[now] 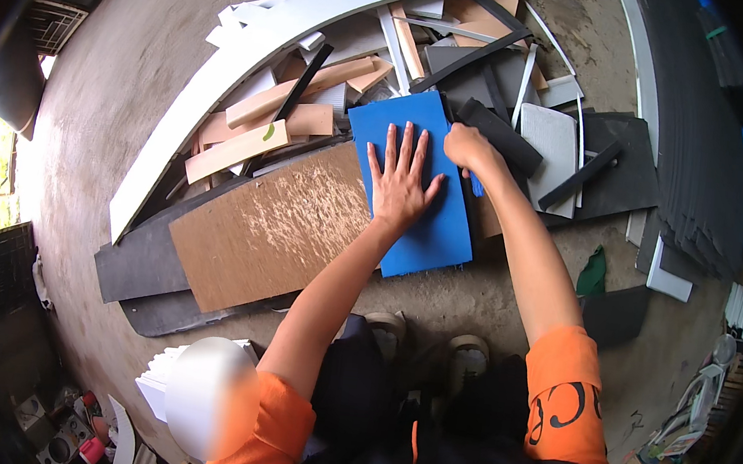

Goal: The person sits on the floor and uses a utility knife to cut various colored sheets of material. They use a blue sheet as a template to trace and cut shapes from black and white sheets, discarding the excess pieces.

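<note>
A blue rectangular foam-like sheet (430,229) lies on a worn brown board (274,223) in front of me. My left hand (401,186) is spread flat on the sheet, its fingers pointing away from me. At the sheet's right edge, my right hand (473,150) is closed in a fist around a tool with a blue handle (476,186). The handle's end shows below the fist; its working end is hidden.
Beyond the board lies a heap of white, peach and black offcuts (313,92), bordered by a long white curved strip (215,96). Dark sheets (684,146) are stacked at the right. My shoes (468,358) stand close to the board.
</note>
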Tool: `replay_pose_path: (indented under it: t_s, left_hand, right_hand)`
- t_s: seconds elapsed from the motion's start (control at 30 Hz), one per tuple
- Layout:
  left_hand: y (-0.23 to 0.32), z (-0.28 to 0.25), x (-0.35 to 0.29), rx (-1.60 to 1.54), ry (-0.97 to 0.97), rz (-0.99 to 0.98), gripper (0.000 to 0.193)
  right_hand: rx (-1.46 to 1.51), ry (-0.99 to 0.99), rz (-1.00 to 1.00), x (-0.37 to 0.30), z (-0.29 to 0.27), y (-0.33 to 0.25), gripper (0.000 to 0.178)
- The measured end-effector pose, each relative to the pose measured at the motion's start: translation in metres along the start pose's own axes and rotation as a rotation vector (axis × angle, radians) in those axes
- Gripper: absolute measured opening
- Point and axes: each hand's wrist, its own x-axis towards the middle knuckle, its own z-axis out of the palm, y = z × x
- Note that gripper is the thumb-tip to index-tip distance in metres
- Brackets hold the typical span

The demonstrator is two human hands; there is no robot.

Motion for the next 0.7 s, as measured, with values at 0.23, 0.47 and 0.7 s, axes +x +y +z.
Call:
replay_pose_path:
  t_s: [0.23,0.47,0.7]
  left_hand:
    - [0.005,0.004,-0.01,0.065,0.042,-0.01,0.066]
    - [0.005,0.012,-0.004,0.103,0.093,-0.001,0.064]
    - [-0.003,0.007,-0.001,0.047,0.06,0.013,0.067]
  right_hand:
    - [0.095,0.059,0.072,-0.133,0.088,0.071,0.028]
    - [-0.005,-0.038,0.126,-0.205,0.141,0.119,0.03]
    - [0.042,0.426,-0.14,-0.126,0.043,0.054,0.026]
